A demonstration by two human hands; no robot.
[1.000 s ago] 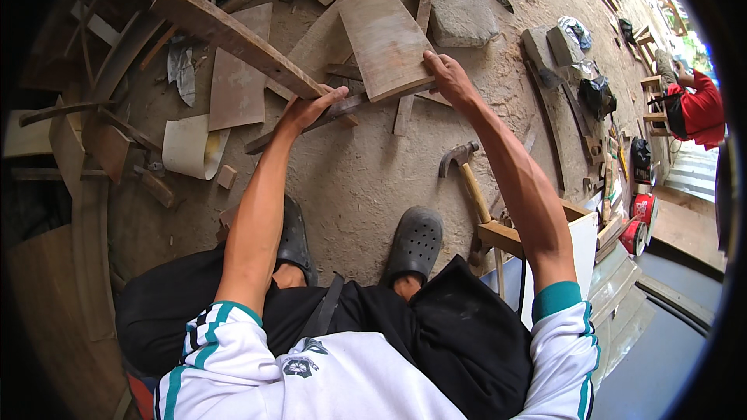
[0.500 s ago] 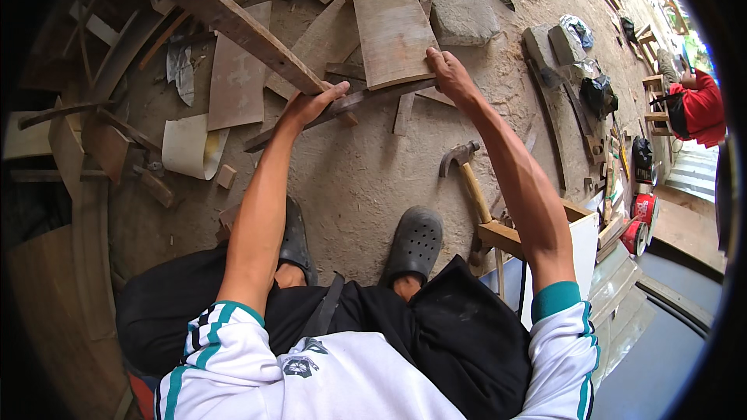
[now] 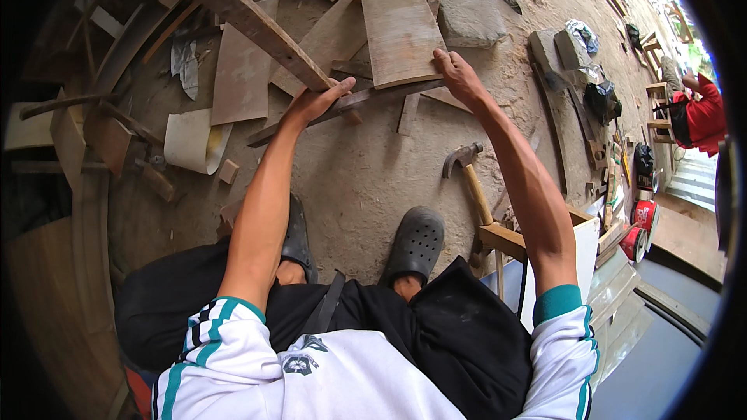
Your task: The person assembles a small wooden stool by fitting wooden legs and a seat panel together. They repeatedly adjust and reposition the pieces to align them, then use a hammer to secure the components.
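My left hand (image 3: 315, 103) is closed at the near end of a long wooden plank (image 3: 249, 22), which slants away to the upper left. Its thumb points right; the fingers underneath are mostly hidden. Close by, a dark narrow wooden strip (image 3: 373, 96) passes behind my left wrist and reaches toward my right hand. There my right hand (image 3: 461, 78) grips the near right corner of a flat rectangular wooden board (image 3: 401, 31), thumb along its edge. The strip's right end meets the board there; whether that hand also holds the strip is unclear.
A claw hammer (image 3: 473, 179) leans by a wooden frame (image 3: 502, 239) at my right forearm. Past the board lies a concrete block (image 3: 471, 12). Wood scraps and a curled pale sheet (image 3: 194, 142) litter the left. Red cans (image 3: 642, 225) and a person in red (image 3: 700, 113) are at right.
The whole view has shifted slightly, so the scene sits a little farther right. Both hands keep the same hold on the wood.
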